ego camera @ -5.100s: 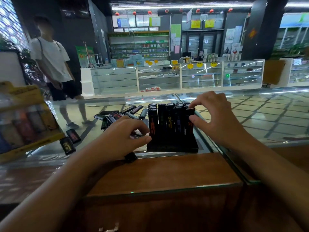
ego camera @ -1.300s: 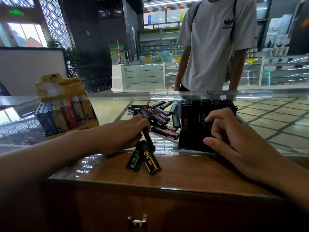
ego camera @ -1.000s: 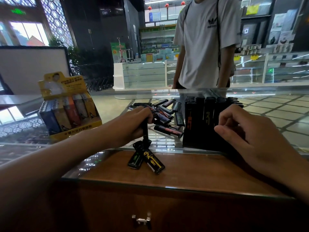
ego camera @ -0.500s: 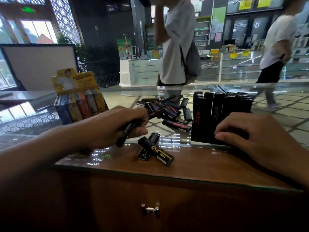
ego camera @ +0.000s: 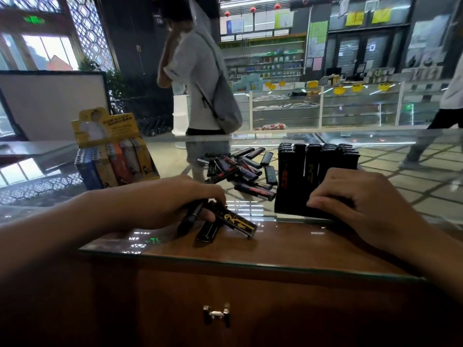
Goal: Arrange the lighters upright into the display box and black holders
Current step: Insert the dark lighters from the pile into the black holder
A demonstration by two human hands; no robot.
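Left hand [ego camera: 170,201]: fingers curled round one black lighter [ego camera: 191,216], its lower end on the counter [ego camera: 288,249]. Two lighters [ego camera: 225,222] crossed, just beside those fingers. Right hand [ego camera: 363,204]: fingers bent, tips against black holder [ego camera: 315,179] full of upright lighters. Loose pile [ego camera: 240,167] behind, display box [ego camera: 112,151] far left.

Gold brush-style characters, not legible, mark the flat black lighter [ego camera: 234,219] lying just beside the left hand [ego camera: 172,201].
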